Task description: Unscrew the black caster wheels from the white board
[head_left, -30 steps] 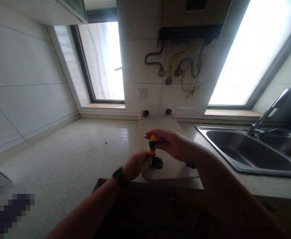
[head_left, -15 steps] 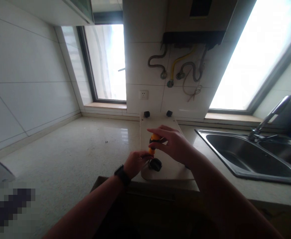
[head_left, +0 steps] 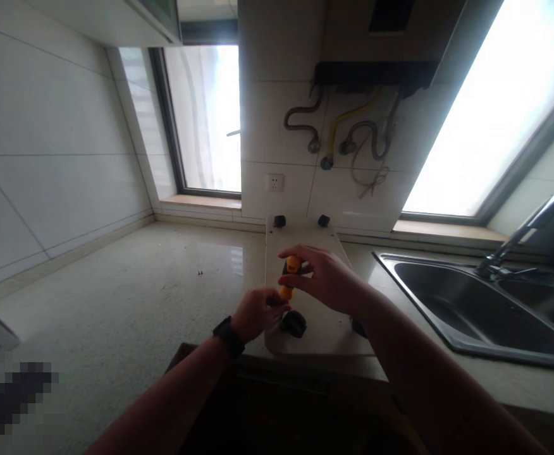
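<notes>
Yellow tool (head_left: 291, 266): We see it over the near left part of the pale board (head_left: 322, 341), between our two hands. Its handle is yellow and dark, and it stands almost straight up, with a small lean.
Long way of the tool: From its top, the handle runs down toward us and a bit to our left. Fingers hide the low tip, so we cannot tell what it touches.
Right hand (head_left: 327, 278): It comes in from the right side. Our thumb and first finger are closed around the upper handle.
Left hand (head_left: 253, 313): It comes in from the left, with its fingers bunched at the low end of the tool. We cannot tell if they pinch the tool, pinch something small, or only rest there.
Black wheel (head_left: 294, 323): It sits at the board's near left corner, just on our side of the tool's low end and a little to the right.
Closer hand: Our left hand is right beside this wheel. Our right hand is higher up and farther from it.
What matters most: We think it is how the tool's long line points down, past our left fingers, to the spot beside the wheel.
Dark specks (head_left: 200, 273): They lie on the counter (head_left: 163, 316), left of the board, well apart from our hands. They are too small for us to name.
</notes>
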{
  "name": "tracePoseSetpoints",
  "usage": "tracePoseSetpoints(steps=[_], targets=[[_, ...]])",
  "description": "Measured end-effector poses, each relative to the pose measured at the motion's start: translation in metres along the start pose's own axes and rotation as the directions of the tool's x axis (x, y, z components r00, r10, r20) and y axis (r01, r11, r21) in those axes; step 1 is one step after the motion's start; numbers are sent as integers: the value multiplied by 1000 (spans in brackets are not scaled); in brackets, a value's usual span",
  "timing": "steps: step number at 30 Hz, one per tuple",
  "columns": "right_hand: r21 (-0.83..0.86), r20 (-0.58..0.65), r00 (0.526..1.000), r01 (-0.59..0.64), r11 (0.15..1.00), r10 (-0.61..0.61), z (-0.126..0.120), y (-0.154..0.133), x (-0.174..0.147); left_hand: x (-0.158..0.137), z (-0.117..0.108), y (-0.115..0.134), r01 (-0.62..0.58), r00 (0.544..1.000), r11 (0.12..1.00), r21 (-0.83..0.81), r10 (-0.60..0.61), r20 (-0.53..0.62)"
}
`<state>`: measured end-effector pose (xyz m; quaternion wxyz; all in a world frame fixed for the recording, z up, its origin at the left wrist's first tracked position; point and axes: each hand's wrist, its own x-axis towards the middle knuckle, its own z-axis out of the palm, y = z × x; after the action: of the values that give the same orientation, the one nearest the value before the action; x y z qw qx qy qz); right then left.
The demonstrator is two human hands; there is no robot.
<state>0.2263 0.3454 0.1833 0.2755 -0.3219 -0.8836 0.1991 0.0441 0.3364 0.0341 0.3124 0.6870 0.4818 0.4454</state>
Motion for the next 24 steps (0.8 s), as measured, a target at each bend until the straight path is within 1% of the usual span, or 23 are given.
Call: tracePoseSetpoints(steps=[2, 3, 4, 6, 8, 10, 12, 14, 16, 18, 20, 22, 24], targets=[[-138, -43, 999, 2, 990, -8, 1, -3, 3, 1, 0, 2, -9, 1000, 1000, 30, 9, 12], [-162, -59, 998, 2, 987, -12, 1, -2, 4, 2, 0, 2, -11, 1000, 999, 41, 10, 12], [-148, -68, 998, -4, 989, -7, 1, -1, 4, 2, 0, 2, -9, 1000, 999, 50, 8, 11], [-41, -52, 999, -18, 999, 15, 0, 4, 5, 3, -1, 3, 4, 1000, 998, 65, -4, 10], [100, 25, 1000, -8, 995, 5, -4, 9, 5, 4, -2, 3, 11, 1000, 997, 79, -12, 12], [183, 143, 987, 52, 982, -79, -10, 11, 5, 5, -3, 4, -16, 999, 995, 98, 13, 30], [196, 236, 955, 137, 971, -182, -16, 11, 5, 7, -6, 6, -80, 995, 990, 119, 73, 62], [183, 283, 926, 202, 962, -248, -22, 10, 7, 8, -11, 9, -149, 985, 984, 95, 139, 104], [177, 314, 910, 225, 958, -271, -25, 10, 8, 8, -17, 11, -179, 971, 984, 6, 176, 165], [171, 332, 904, 222, 960, -269, -25, 12, 9, 8, -21, 10, -158, 956, 982, -104, 178, 234], [150, 295, 925, 203, 968, -240, -22, 15, 8, 7, -24, 7, -114, 949, 978, -177, 160, 271], [111, 210, 955, 191, 975, -211, -17, 18, 7, 8, -24, 3, -88, 954, 973, -213, 143, 263], [71, 115, 976, 177, 982, -184, -10, 20, 4, 8, -24, 0, -88, 961, 971, -222, 141, 236]])
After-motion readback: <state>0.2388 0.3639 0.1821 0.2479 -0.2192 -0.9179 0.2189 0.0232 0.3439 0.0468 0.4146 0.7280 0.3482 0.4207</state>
